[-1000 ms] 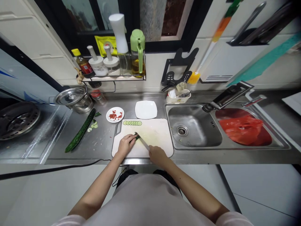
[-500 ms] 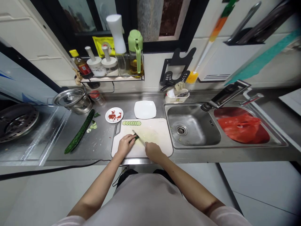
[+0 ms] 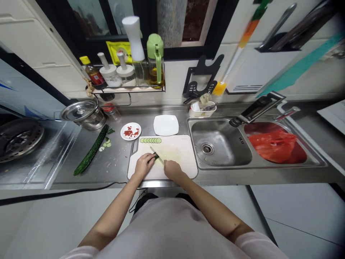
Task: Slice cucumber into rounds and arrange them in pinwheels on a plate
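Observation:
On the white cutting board (image 3: 183,158), my left hand (image 3: 143,165) presses a short dark-green piece of cucumber (image 3: 156,156), mostly hidden under the fingers. My right hand (image 3: 173,170) is closed round the handle of a knife (image 3: 156,153). Its blade slants up and to the left, right beside the cucumber piece. A row of overlapping cucumber slices (image 3: 151,140) lies along the board's far left edge. Left of the board rests a long whole cucumber (image 3: 91,151), with a few cut scraps (image 3: 106,144) next to it.
Behind the board stand a white plate (image 3: 166,125) and a small dish (image 3: 130,131) of red chopped bits. A lidded pot (image 3: 83,114) and a red-lidded jar (image 3: 111,111) are at back left. To the right is a double sink (image 3: 221,144) with a red bag (image 3: 272,145).
My right hand and the knife have shifted slightly left and up, toward the cucumber piece. My left hand stays where it was.

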Demonstrator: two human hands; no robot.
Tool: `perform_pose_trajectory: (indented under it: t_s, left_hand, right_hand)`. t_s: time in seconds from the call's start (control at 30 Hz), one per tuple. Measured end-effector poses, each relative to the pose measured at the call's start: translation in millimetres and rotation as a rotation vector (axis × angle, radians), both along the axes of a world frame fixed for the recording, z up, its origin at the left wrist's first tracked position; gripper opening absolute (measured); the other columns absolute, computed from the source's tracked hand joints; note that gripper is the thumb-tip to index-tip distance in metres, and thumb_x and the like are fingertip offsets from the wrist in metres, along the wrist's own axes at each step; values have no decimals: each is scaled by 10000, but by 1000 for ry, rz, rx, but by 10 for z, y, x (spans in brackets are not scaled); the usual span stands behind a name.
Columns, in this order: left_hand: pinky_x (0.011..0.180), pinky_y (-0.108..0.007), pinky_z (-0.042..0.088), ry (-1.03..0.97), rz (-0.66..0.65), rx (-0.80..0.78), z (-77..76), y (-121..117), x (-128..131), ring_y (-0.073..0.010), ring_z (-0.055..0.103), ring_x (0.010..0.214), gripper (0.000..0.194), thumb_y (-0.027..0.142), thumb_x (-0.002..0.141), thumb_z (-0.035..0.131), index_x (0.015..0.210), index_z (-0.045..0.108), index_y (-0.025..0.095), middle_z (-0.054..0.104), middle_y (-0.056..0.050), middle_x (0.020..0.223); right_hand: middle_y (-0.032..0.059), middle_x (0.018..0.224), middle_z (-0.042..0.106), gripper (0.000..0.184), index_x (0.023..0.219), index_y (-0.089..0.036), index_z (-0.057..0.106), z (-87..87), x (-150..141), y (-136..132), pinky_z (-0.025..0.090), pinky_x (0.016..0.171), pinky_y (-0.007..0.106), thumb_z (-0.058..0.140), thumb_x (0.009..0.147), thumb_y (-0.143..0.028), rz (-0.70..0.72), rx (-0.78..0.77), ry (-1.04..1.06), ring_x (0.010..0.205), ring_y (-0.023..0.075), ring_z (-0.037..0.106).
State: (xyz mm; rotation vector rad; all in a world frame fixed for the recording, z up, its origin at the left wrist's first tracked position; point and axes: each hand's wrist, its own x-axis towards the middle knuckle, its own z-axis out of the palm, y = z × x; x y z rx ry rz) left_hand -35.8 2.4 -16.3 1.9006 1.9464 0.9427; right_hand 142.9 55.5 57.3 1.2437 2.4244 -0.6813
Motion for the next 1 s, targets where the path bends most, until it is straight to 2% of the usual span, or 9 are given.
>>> perform_pose_trajectory:
  t_s: [0.33,0.67,1.0]
  left_hand:
    - [869,-300,523,-8,15,-1,-41,-10,0,-165,645,946,249,281,901,528,1094,686,262,688,-39,1040]
    - [859,-297,520,-3,11,7,-30,-7,-2,-166,645,938,242,276,895,537,1084,687,258,691,-33,1029]
    - [858,-298,519,-2,9,9,-34,-8,0,-166,643,936,246,278,896,530,1084,688,255,691,-35,1020]
  right_hand:
    - [155,969,673,292,1076,-118,573,69,236,-195,472,765,309,334,909,-101,14,29,-53,938,230,648]
    - [153,984,670,277,1043,-130,589,-15,75,-74,464,768,300,366,881,-106,-20,-30,-26,940,220,643]
    - [141,969,682,285,1036,-129,596,-91,-52,-19,478,766,299,380,854,-89,-21,4,2,957,226,648]
